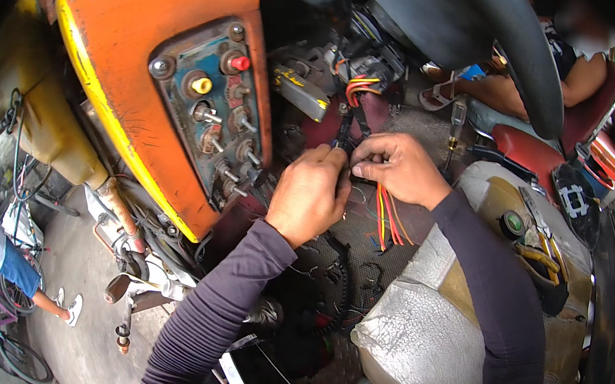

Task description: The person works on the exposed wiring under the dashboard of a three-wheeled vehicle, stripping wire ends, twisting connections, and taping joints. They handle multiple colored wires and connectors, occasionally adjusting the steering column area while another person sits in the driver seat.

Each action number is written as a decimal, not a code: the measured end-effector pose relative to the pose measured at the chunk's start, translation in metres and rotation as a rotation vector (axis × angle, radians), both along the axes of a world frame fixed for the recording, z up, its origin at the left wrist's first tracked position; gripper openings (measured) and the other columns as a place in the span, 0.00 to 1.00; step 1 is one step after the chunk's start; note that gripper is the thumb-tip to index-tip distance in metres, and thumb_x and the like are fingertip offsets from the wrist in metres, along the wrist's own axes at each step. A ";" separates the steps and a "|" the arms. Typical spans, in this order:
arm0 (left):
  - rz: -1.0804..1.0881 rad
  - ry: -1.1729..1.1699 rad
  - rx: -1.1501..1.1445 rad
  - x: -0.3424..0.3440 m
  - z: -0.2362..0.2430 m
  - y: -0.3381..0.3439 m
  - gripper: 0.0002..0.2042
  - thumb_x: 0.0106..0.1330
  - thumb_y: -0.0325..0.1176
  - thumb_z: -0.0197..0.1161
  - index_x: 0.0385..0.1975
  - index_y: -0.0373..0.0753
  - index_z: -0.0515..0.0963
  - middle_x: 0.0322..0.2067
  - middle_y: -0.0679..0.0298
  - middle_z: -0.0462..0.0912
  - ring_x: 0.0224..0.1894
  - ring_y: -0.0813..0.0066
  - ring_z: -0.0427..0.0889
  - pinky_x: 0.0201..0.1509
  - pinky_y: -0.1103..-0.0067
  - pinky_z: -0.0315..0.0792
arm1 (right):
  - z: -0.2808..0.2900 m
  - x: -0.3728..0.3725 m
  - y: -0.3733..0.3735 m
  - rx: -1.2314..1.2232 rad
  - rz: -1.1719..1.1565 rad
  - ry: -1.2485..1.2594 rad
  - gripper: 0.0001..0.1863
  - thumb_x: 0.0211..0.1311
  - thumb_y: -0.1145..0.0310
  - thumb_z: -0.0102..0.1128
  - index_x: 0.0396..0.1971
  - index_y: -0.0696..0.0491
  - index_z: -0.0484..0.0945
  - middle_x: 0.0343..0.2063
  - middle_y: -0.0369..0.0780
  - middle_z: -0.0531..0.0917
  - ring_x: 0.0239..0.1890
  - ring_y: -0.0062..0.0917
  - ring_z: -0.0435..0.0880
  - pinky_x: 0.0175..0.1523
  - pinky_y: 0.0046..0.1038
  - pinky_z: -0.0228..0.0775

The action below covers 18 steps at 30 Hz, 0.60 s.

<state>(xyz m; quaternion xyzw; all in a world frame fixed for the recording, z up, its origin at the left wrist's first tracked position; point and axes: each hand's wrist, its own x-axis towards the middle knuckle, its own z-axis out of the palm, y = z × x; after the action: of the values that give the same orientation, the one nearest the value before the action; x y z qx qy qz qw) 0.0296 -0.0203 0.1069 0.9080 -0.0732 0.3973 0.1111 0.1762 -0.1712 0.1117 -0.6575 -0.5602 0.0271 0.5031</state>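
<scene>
Evidently, both hands meet above the cabin floor (422, 221), at the dark wire bundle (344, 129) that runs from the far coloured wires (362, 87) toward the loose coloured ends (381, 213). The left hand (311, 192) has its grip curled onto the bundle from the left, seemingly to steady it. The right hand (400, 167) pinches from the right between thumb and forefinger, a hold that suits thin, limp strands (exactly which strand sits at the fingertips cannot be told, as the knuckles hide it). The loose coloured ends fan out just on the near side of the right hand, probably hanging free so that each colour can be told apart.

To the left stands an orange console (137, 69), its switch panel (209, 113) facing the hands. On the right, a silver-wrapped cover (421, 331) adjoins a beige surface serving as a makeshift worktop (561, 357); a round dark roll (511, 223) and a black pouch (554, 296) rest there, likely for easy reach. Farther right, a person (585, 81) sits on a red seat (534, 152).
</scene>
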 end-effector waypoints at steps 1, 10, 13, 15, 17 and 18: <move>0.028 -0.055 0.183 0.001 0.001 -0.004 0.12 0.60 0.29 0.71 0.40 0.33 0.79 0.36 0.50 0.81 0.40 0.52 0.84 0.43 0.61 0.79 | -0.003 0.005 0.000 -0.051 -0.019 0.072 0.08 0.61 0.77 0.71 0.40 0.61 0.87 0.32 0.39 0.90 0.38 0.19 0.86 0.47 0.25 0.78; 0.093 -0.123 -0.153 -0.007 -0.012 -0.011 0.06 0.62 0.27 0.67 0.34 0.33 0.77 0.32 0.49 0.81 0.34 0.44 0.84 0.40 0.59 0.78 | -0.006 0.019 -0.003 0.095 0.063 0.429 0.10 0.70 0.69 0.71 0.45 0.58 0.87 0.34 0.36 0.88 0.33 0.17 0.85 0.37 0.21 0.81; 0.104 -0.146 -0.378 -0.035 -0.043 -0.010 0.04 0.64 0.26 0.66 0.31 0.32 0.80 0.28 0.51 0.83 0.31 0.56 0.85 0.40 0.69 0.77 | -0.001 0.024 -0.007 0.366 -0.158 0.553 0.08 0.69 0.69 0.70 0.44 0.56 0.87 0.35 0.34 0.87 0.33 0.14 0.84 0.34 0.20 0.80; 0.146 -0.129 -0.616 -0.048 -0.068 -0.013 0.04 0.65 0.25 0.66 0.31 0.31 0.81 0.27 0.55 0.84 0.31 0.68 0.85 0.41 0.73 0.77 | 0.004 0.028 -0.005 0.400 -0.250 0.532 0.08 0.69 0.69 0.70 0.43 0.56 0.86 0.34 0.34 0.87 0.32 0.13 0.83 0.33 0.19 0.79; 0.160 -0.097 -0.786 -0.055 -0.092 -0.015 0.04 0.67 0.25 0.66 0.31 0.30 0.81 0.27 0.60 0.86 0.31 0.75 0.83 0.42 0.76 0.77 | 0.006 0.029 -0.001 0.421 -0.277 0.519 0.08 0.68 0.69 0.70 0.42 0.57 0.86 0.33 0.34 0.87 0.30 0.13 0.83 0.33 0.19 0.78; 0.132 -0.142 -0.759 -0.057 -0.102 -0.016 0.05 0.68 0.25 0.67 0.32 0.30 0.81 0.27 0.60 0.85 0.31 0.76 0.83 0.42 0.76 0.77 | 0.008 0.030 0.002 0.426 -0.292 0.514 0.08 0.68 0.70 0.69 0.40 0.59 0.86 0.31 0.35 0.87 0.29 0.13 0.82 0.32 0.19 0.77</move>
<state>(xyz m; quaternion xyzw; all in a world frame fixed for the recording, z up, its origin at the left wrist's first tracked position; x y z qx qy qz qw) -0.0274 -0.0361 0.0047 0.7753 0.1299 0.4645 0.4077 0.2065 -0.1694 0.1193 -0.5828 -0.3088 0.0021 0.7517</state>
